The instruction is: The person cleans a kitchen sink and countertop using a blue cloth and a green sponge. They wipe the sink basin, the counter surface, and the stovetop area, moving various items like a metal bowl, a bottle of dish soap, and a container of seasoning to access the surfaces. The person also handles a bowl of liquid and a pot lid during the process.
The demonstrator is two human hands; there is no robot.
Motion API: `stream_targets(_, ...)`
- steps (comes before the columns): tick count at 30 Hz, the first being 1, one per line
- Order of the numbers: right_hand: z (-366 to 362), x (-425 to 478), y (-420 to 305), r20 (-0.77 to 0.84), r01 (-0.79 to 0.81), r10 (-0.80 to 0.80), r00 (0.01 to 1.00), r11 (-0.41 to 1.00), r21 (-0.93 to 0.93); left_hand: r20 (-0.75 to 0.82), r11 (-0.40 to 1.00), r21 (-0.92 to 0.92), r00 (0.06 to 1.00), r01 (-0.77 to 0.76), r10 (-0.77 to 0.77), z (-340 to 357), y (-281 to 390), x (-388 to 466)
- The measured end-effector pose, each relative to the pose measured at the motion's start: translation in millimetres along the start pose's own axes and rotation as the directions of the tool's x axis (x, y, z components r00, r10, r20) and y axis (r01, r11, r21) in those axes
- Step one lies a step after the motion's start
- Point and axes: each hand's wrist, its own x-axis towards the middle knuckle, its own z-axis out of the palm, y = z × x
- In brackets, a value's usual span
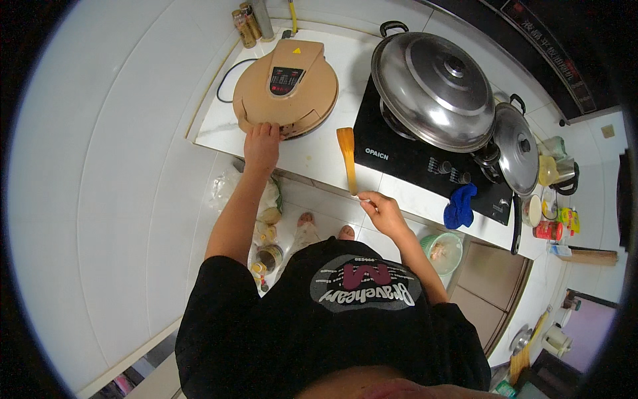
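A round, tan electric baking pan with a control panel stands at the left of the white counter, its lid down. My left hand has its fingers curled over the handle at the pan's front edge. To the right of the pan lies a wooden spatula, blade away from me and handle end at the counter's front edge. My right hand is just beside that handle end, thumb and forefinger close together. Something thin and pale shows at its fingertips; whether it grips anything is unclear.
A large lidded steel wok covers much of the black gas hob; a smaller lidded pan stands right of it. A blue cloth hangs over the hob's front. Below are a green basin and plastic bags.
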Motion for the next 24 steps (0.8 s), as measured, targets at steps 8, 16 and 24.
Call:
stream_targets(8, 8, -5, -9, -0.127, -0.082, 0.082, 0.989, 0.997, 0.000, -0.058, 0.998, 0.056, 0.998, -0.024, 0.027, -7, -30, -17)
stream_targets(16, 23, -29, -11, -0.268, -0.200, 0.189, 0.945, 0.980, -0.012, -0.037, 0.994, 0.095, 0.998, -0.055, 0.059, 2, -77, -10)
stream_targets(24, 43, -66, 8, -0.407, -0.296, 0.283, 0.868, 0.955, 0.030, 0.027, 0.980, 0.176, 0.995, -0.095, 0.092, -2, -77, -8)
